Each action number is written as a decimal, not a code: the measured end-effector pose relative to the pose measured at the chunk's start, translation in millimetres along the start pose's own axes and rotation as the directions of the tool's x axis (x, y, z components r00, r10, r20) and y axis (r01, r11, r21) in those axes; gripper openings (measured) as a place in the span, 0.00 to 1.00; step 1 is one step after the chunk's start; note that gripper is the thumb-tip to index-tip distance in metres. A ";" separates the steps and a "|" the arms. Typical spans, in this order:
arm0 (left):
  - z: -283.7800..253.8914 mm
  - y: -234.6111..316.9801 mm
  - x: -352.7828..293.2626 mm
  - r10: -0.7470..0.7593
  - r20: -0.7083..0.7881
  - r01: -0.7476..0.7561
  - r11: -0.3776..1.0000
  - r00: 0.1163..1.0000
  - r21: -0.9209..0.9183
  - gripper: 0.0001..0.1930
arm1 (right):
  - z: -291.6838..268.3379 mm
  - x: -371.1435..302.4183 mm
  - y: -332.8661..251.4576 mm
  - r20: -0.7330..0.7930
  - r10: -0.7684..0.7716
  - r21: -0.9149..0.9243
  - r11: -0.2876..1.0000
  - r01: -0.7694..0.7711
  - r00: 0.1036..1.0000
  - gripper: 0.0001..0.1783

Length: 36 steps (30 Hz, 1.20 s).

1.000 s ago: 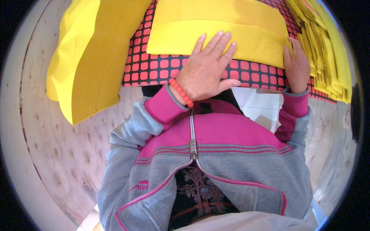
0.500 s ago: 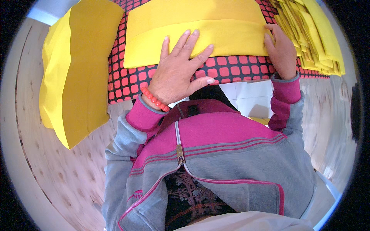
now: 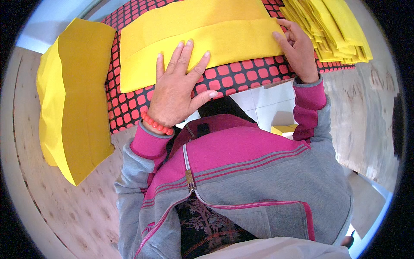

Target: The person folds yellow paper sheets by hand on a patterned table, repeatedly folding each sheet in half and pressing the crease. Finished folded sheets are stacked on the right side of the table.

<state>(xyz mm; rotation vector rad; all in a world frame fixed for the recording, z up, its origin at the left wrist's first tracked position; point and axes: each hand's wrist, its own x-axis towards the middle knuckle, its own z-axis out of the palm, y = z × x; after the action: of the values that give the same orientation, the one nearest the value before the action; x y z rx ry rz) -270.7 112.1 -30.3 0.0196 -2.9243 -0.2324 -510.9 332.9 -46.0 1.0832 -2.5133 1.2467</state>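
Cloth [image 3: 215,41], left hand [image 3: 171,93] and right hand [image 3: 300,51] all sit further left in view than earlier. Cloth lies on red-black cover [image 3: 227,81], yellow stack [image 3: 342,28] to its right. Left fingers spread, resting on cloth; right thumb and forefinger at its right edge, cannot tell whether pinching.

A folded bright-yellow fabric panel [image 3: 220,34] is partly covered by the spread left hand [image 3: 174,93]; its right edge is touched by the right hand [image 3: 300,52]. It is laid on a black, red-squared covering [image 3: 226,80], between a draped yellow fabric sheet [image 3: 86,90] and stacked yellow fabric pieces [image 3: 340,32].
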 end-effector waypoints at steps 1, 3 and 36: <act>-0.2 0.1 -0.7 0.004 -0.017 -0.004 1.000 1.000 -0.002 0.39 | -0.5 -1.5 -1.4 -0.003 -0.010 -0.007 1.000 0.010 1.000 0.19; -0.1 0.1 -1.6 -0.007 -0.013 0.007 1.000 1.000 -0.007 0.39 | -1.0 -3.7 -4.3 -0.007 -0.028 -0.038 0.999 0.028 1.000 0.20; 6.7 -6.9 -7.3 0.027 -0.053 -0.026 0.999 0.998 0.020 0.38 | 82.1 -58.8 -110.9 0.155 -0.397 -0.187 0.887 0.422 0.905 0.37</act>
<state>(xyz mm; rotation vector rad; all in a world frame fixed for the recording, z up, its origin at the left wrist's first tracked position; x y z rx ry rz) -265.1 106.6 -39.4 -0.0093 -2.8715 -0.1967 -380.0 259.9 -52.2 1.5574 -2.2520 0.7966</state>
